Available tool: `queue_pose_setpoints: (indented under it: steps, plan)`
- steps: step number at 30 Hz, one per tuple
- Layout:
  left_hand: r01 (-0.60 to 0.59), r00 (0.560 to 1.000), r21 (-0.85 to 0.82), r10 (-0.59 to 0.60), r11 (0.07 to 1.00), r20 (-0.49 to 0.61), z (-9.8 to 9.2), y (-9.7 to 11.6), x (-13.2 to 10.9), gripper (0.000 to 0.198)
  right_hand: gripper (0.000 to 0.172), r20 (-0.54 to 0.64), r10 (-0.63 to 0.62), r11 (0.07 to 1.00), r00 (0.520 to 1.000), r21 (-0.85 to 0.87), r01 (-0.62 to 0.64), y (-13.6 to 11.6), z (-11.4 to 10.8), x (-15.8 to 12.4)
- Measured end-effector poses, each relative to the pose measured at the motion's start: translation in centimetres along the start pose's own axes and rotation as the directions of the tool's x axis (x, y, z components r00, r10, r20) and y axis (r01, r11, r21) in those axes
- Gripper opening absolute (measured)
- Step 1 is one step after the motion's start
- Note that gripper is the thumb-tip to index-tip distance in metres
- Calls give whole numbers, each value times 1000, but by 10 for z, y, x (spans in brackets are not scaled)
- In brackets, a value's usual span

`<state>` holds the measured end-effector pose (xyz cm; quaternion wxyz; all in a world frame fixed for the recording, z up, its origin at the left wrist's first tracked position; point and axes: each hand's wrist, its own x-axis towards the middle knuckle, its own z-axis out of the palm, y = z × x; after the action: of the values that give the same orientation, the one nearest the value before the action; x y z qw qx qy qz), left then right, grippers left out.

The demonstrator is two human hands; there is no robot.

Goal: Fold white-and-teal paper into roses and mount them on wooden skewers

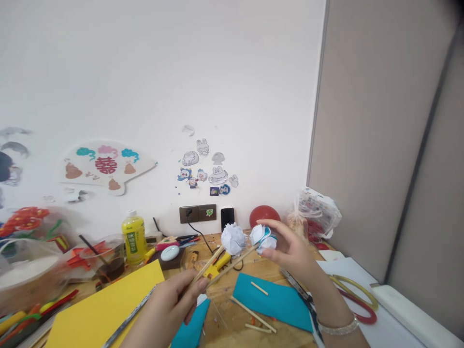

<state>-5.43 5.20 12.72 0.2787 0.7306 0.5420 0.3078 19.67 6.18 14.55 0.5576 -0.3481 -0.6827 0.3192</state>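
Note:
My left hand [170, 302] is closed round the lower ends of two thin wooden sticks [213, 266]. One stick carries a white paper flower [234, 238]. The other carries a white and teal paper flower [261, 237]. My right hand [292, 249] cups that second flower from the right, with thumb and fingers curled about its petals. Both flowers are held above the wooden table [232, 321].
A yellow sheet [101, 309] and teal sheets [275, 299] lie on the table with loose sticks [259, 288], a metal ruler [126, 316] and scissors [300, 295]. Farther back stand a yellow bottle [133, 238], a glue gun [217, 265], a red balloon [264, 214] and a plastic bag [315, 210].

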Motion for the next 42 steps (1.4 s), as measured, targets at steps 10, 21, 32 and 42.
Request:
queue_pose_setpoints:
  steps: [10,21,32,42]
  plan:
    - [-32,998,-94,27,995,-48,14,-10,4,41,42,-6,-159,941,987,-302,150,-12,2,-4]
    - [-172,965,-720,-31,672,-259,32,-1,7,46,45,282,-322,773,904,-473,423,-36,25,-15]
    - [-395,849,-643,-5,656,-528,58,22,-15,55,57,307,-463,633,832,-542,552,-21,63,-14]
    - [-518,739,-587,-20,622,-673,43,36,-26,51,42,199,-195,948,960,-213,237,20,92,-14]
